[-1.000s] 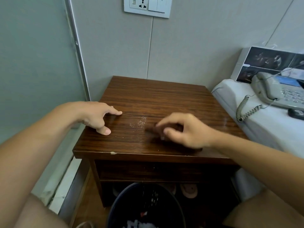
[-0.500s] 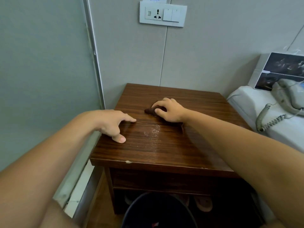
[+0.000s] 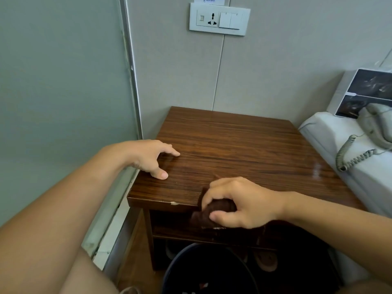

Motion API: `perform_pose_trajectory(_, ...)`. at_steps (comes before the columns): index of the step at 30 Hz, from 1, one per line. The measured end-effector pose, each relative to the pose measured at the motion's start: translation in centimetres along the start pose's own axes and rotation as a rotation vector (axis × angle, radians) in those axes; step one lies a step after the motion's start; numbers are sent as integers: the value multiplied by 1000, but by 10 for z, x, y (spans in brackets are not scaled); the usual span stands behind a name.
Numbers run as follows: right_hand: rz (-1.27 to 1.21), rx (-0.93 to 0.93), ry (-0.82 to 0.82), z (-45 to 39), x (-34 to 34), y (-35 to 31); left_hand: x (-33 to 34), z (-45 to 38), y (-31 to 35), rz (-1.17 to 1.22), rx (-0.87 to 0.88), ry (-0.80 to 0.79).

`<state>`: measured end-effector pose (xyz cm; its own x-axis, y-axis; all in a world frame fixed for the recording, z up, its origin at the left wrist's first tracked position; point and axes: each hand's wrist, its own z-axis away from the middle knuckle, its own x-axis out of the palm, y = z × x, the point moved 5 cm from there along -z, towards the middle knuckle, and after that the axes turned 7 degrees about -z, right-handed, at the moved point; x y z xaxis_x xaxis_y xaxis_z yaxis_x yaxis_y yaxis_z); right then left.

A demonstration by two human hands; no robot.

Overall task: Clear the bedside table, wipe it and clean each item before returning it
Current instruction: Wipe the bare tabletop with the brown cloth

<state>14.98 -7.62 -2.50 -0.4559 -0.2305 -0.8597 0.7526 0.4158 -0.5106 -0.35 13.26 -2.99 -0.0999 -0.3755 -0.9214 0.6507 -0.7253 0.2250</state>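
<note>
a hotel-style bedroom corner: a dark wood bedside table against a padded wall, a socket-and-switch panel at 12 o'clock, a corded phone and brochure on white bedding at 3 o'clock, a waste bin at 6 o'clock.

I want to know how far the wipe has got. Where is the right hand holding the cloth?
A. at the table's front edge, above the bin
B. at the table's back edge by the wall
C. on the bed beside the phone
A: the right hand grips the cloth at the front edge of the table, with the bin below.
</note>
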Motion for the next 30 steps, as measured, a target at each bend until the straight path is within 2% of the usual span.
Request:
perform_pose_trajectory(2,-79,3,-31,4,-9,-4,1,1,-1,-7,-3,6)
perform_pose_trajectory(3,-140,14,13,3,-19,-3,1,1,-1,-14,-5,5)
perform_pose_trajectory(7,-194,124,337,-35,-73,30,-2,6,6,-65,-6,18)
perform_pose_trajectory(9,-148,228,416,-66,-85,54,-4,7,6,-86,-22,21)
perform_pose_trajectory(11,-145,296,398,-96,-75,71,-4,6,2,-104,-54,12)
perform_pose_trajectory(15,110,307,268,-128,-31,81,-2,6,-4,-147,-81,-23)
perform_pose_trajectory(19,91,124,237,-100,-18,56,0,7,-10,-132,-70,-52)
perform_pose_trajectory(22,44,-27,163,-63,-6,20,-3,5,-17,-138,-89,7)
perform_pose_trajectory(24,-1,-46,86,-38,1,1,-4,2,-13,-160,-99,58)
perform_pose_trajectory(27,-55,28,-8,0,-3,-14,-4,-7,9,-179,-46,101)
perform_pose_trajectory(30,-195,207,132,37,-33,-3,-12,-11,26,-178,-24,117)
